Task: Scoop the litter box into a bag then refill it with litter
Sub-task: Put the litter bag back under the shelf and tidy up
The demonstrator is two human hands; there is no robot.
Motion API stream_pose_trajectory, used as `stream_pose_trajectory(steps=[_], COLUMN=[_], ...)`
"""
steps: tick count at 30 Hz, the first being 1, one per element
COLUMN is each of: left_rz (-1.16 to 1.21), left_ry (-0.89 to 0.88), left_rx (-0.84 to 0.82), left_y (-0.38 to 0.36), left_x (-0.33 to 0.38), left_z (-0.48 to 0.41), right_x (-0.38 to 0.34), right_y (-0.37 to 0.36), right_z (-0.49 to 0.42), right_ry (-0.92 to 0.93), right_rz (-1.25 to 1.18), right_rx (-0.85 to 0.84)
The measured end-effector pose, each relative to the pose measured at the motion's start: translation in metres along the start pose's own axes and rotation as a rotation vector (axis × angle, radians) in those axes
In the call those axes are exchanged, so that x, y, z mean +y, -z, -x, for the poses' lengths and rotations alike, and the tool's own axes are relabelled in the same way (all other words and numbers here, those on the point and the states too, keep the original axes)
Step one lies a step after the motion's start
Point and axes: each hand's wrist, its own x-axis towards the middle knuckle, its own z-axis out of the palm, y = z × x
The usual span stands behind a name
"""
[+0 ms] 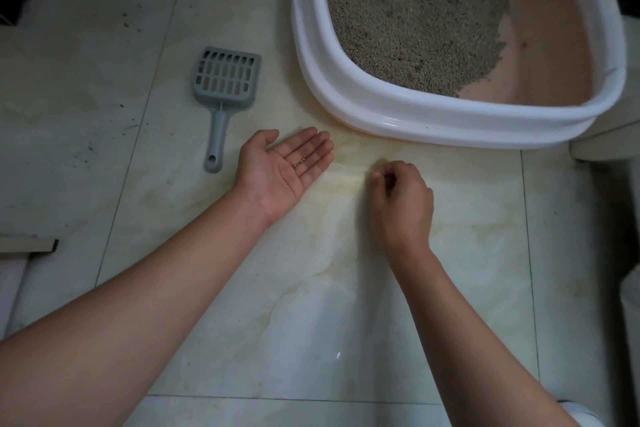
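Landmark: the white-rimmed, pink-lined plastic litter box [381, 107], upper right on the pale tiled floor [311, 288]. It holds a mound of grey-beige granular litter [415, 21] banked toward its left side; bare pink bottom shows on the right.

Your left hand [284, 170] lies palm up, grip wide and flat, just in front of the box's near-left corner. A few stray litter grains [303, 160] sit on the fingers. Your right hand [401, 201] is in front of the box's near rim, knuckles up, fingertips pinched together at the floor. Whether a grain is caught in that pinch cannot be told.

The grey slotted plastic litter scoop [225, 94] lies flat on the floor to the left of the box, apart from it. Long axis runs roughly toward and away from you: slotted head far, handle end near. The handle end lies just left of your left hand, so the left hand is the nearer one by a clear margin.

Judgement: you are gathering spilled grains. Floor between hands and box rim is open. No bag is in view.
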Motion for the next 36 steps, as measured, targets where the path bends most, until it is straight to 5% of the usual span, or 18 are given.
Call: stream_pose_trajectory(steps=[16, 26, 31, 36], left_rz=[-0.02, -0.111, -0.105, -0.071], left_ry=[0.006, 0.115, 0.195, 0.166], left_rx=[0.028, 0.012, -0.013, 0.001], left_y=[0.0, -0.023, -0.037, -0.032], left_x=[-0.009, -0.049, -0.074, -0.068], left_z=[0.006, 0.002, 0.003, -0.002], right_x=[-0.044, -0.027, -0.005, 0.052], right_y=[-0.001, 0.028, 0.046, 0.056], right_z=[0.011, 0.016, 0.006, -0.019], right_ry=[0.212, 0.128, -0.022, -0.43], right_rz=[-0.261, -0.199, -0.26, -0.211], right_rx=[-0.014, 0.022, 0.232, 0.337])
